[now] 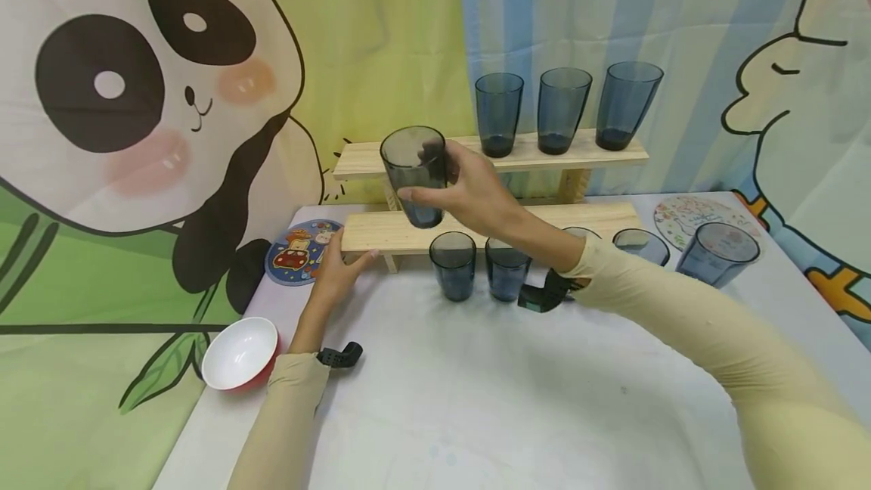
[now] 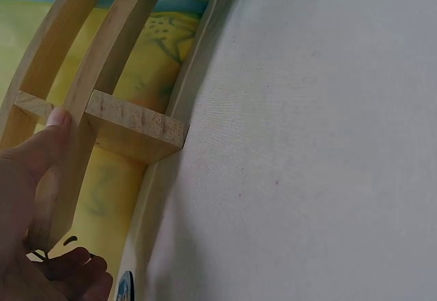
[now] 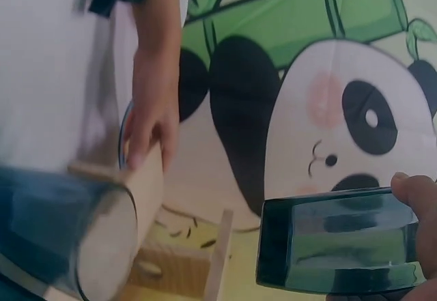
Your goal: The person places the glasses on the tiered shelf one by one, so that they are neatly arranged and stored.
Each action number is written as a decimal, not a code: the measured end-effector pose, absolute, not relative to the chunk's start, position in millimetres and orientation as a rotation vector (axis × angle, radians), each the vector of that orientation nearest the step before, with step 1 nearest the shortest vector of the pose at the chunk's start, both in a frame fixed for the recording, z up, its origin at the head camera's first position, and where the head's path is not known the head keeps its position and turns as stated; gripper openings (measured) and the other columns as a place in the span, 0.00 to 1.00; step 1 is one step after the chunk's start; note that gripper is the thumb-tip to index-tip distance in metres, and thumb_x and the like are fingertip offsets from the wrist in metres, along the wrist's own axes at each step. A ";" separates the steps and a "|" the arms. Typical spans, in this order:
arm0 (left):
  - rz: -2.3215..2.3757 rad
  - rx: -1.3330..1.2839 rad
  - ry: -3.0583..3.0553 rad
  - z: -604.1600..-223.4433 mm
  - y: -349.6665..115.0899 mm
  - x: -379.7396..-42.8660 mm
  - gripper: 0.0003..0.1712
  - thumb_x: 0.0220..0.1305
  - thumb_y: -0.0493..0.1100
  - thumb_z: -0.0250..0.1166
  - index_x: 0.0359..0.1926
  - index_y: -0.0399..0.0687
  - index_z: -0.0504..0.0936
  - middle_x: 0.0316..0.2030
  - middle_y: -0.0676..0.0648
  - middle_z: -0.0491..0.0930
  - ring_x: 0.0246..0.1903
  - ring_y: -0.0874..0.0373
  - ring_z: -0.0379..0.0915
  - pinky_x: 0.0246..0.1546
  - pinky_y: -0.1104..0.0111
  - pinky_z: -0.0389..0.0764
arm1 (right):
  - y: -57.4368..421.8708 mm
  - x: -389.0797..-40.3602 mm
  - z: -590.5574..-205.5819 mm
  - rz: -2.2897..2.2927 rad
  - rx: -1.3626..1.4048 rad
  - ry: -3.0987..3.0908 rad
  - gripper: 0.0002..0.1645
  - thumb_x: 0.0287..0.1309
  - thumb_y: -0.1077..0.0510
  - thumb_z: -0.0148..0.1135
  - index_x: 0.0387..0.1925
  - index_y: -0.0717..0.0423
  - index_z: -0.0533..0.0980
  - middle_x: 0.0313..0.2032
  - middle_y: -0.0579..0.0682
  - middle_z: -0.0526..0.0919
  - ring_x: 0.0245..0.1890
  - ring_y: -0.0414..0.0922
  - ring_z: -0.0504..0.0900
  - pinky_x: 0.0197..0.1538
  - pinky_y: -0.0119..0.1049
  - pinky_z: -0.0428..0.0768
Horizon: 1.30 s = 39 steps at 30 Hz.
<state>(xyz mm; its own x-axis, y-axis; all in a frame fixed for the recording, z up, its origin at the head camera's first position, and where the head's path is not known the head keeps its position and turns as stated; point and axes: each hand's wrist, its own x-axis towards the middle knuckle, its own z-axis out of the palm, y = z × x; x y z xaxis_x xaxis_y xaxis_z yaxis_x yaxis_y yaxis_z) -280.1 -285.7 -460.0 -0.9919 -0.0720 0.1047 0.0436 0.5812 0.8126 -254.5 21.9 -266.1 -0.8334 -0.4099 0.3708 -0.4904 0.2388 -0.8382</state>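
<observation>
My right hand (image 1: 476, 191) holds a blue-tinted drinking glass (image 1: 413, 161) by its side, upright above the left part of the lower board of a two-tier wooden shelf (image 1: 374, 233). In the right wrist view, the same glass (image 3: 341, 239) appears sideways, with the thumb along it. My left hand (image 1: 332, 272) grips the left end of the lower board; the left wrist view shows its thumb on the board (image 2: 82, 120). Three matching glasses (image 1: 563, 112) stand in a row on the upper board (image 1: 361, 161).
Several more glasses (image 1: 454, 267) stand on the white table (image 1: 476, 399) before the shelf and toward its right, some partly behind my right arm. A red-and-white bowl (image 1: 240, 354) sits at the left edge. Round mats, one blue (image 1: 299, 252) and one floral (image 1: 704, 221), flank the shelf.
</observation>
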 end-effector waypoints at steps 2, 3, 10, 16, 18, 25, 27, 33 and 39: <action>-1.382 0.035 -2.680 -459.1 -285.6 -279.2 0.60 0.68 0.64 0.71 0.85 0.45 0.47 0.81 0.34 0.53 0.80 0.35 0.49 0.79 0.40 0.53 | 16.1 -270.0 -260.8 1.624 0.830 -2.428 0.30 0.62 0.47 0.78 0.58 0.55 0.75 0.47 0.52 0.80 0.43 0.48 0.79 0.46 0.40 0.78; -1.386 0.035 -2.678 -458.6 -285.7 -278.8 0.60 0.68 0.63 0.71 0.85 0.45 0.47 0.81 0.34 0.53 0.80 0.35 0.49 0.79 0.40 0.53 | 13.3 -278.4 -259.0 1.602 0.807 -2.429 0.30 0.62 0.46 0.78 0.57 0.55 0.75 0.44 0.52 0.79 0.41 0.48 0.77 0.44 0.40 0.77; -1.384 0.043 -2.679 -458.2 -285.3 -277.9 0.61 0.68 0.64 0.71 0.85 0.45 0.46 0.82 0.35 0.52 0.81 0.35 0.47 0.80 0.40 0.52 | 2.3 -331.9 -250.7 1.533 0.619 -2.455 0.36 0.63 0.40 0.75 0.62 0.54 0.73 0.51 0.52 0.82 0.47 0.47 0.81 0.47 0.39 0.81; -1.373 0.033 -2.678 -460.5 -286.4 -279.2 0.61 0.68 0.63 0.71 0.85 0.43 0.45 0.82 0.33 0.51 0.81 0.35 0.45 0.80 0.40 0.49 | -2.4 -365.1 -249.7 1.555 0.464 -2.472 0.48 0.63 0.39 0.74 0.75 0.53 0.66 0.66 0.52 0.79 0.61 0.47 0.81 0.58 0.38 0.84; -1.375 0.026 -2.671 -460.2 -286.1 -279.1 0.61 0.68 0.63 0.71 0.84 0.42 0.46 0.82 0.33 0.51 0.81 0.35 0.45 0.80 0.40 0.49 | -3.1 -371.3 -250.3 1.556 0.423 -2.474 0.48 0.63 0.38 0.74 0.75 0.53 0.65 0.66 0.52 0.79 0.61 0.47 0.81 0.58 0.39 0.84; -1.361 0.019 -2.673 -459.8 -285.5 -278.9 0.61 0.68 0.62 0.71 0.84 0.41 0.46 0.81 0.31 0.51 0.81 0.34 0.46 0.80 0.40 0.50 | -5.9 -385.6 -255.8 1.555 0.331 -2.486 0.47 0.64 0.38 0.73 0.75 0.53 0.65 0.67 0.52 0.78 0.63 0.48 0.79 0.61 0.40 0.82; -1.362 0.016 -2.669 -459.7 -285.9 -279.0 0.61 0.68 0.62 0.72 0.84 0.41 0.46 0.81 0.31 0.51 0.81 0.34 0.46 0.80 0.40 0.50 | -7.1 -388.7 -258.0 1.554 0.305 -2.481 0.47 0.64 0.38 0.73 0.75 0.54 0.65 0.67 0.52 0.77 0.64 0.48 0.79 0.62 0.40 0.81; -1.364 0.023 -2.663 -460.6 -286.5 -279.6 0.61 0.68 0.62 0.72 0.84 0.42 0.46 0.81 0.32 0.51 0.81 0.34 0.46 0.80 0.40 0.50 | -10.1 -394.2 -264.9 1.536 0.260 -2.483 0.47 0.64 0.38 0.73 0.74 0.54 0.66 0.67 0.53 0.77 0.64 0.49 0.78 0.62 0.42 0.81; -1.350 0.042 -2.677 -461.4 -285.1 -279.6 0.61 0.68 0.63 0.71 0.84 0.42 0.46 0.81 0.31 0.51 0.81 0.33 0.46 0.80 0.39 0.50 | -10.4 -396.0 -270.9 1.555 0.235 -2.477 0.50 0.65 0.38 0.73 0.78 0.55 0.62 0.70 0.54 0.75 0.68 0.50 0.75 0.66 0.43 0.80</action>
<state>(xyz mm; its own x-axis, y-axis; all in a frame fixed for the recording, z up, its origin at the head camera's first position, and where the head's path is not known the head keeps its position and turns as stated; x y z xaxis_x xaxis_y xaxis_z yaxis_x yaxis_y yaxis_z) -279.6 -285.1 -461.4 -0.9893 -0.0894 0.1151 0.0393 0.5964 0.8017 -396.0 -10.4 -270.9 -0.9659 -0.0249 0.2578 -0.2430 0.4316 -0.8687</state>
